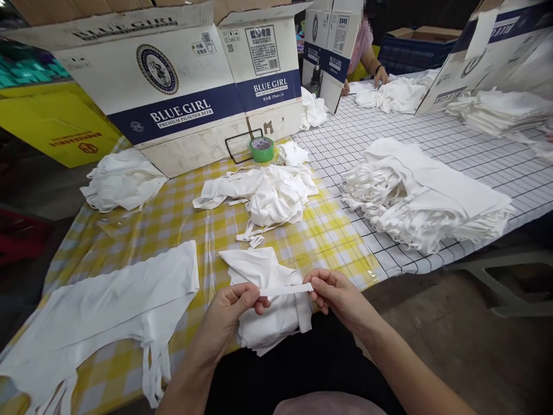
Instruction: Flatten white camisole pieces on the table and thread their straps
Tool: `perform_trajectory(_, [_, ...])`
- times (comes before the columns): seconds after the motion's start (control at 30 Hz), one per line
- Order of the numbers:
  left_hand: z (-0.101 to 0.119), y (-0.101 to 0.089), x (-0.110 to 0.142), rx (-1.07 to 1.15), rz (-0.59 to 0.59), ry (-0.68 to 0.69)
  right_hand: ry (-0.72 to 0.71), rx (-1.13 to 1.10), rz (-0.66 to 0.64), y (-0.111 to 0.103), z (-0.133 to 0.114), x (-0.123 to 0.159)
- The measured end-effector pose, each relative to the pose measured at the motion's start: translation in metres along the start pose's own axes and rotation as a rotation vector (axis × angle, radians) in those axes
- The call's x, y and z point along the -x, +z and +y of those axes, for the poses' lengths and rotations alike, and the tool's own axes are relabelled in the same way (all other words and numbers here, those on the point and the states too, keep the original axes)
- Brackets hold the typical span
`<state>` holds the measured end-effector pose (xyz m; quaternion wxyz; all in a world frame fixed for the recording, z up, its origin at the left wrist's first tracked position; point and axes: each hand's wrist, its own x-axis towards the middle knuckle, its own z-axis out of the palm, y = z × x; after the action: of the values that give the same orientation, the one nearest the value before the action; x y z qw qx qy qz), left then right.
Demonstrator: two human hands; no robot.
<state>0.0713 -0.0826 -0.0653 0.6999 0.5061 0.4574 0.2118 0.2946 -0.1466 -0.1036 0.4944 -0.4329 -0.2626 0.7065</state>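
A narrow white strap (285,290) is stretched level between my two hands, above the near edge of the table. My left hand (235,308) pinches its left end between thumb and fingers. At the other end, my right hand (334,293) grips it beside what looks like a small slider or ring. Below and behind the strap lies a white garment (259,268), draped over the table edge towards my lap; whether the strap joins it is hidden. Several flat white garments with straps (112,305) lie stacked to my left.
Crumpled white garments (280,193) lie ahead, near a roll of green tape (261,149) and a large carton (181,86). A thick stack of white garments (432,196) stands to the right on the grid cloth (328,155). Across the table, another person's hand (381,76) touches white fabric.
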Motion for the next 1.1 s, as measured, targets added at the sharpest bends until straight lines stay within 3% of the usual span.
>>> perform_trajectory(0.43, [0.000,-0.004,0.003,-0.014,0.018,0.034,-0.024,0.015,0.002,0.005,-0.004,0.003])
perform_trajectory(0.7, [-0.002,-0.013,0.005,-0.070,0.079,0.047,-0.095,0.115,0.073,0.005,-0.007,0.006])
perform_trajectory(1.1, [-0.008,-0.022,0.006,-0.128,0.146,0.088,-0.154,0.197,0.054,0.008,-0.012,0.008])
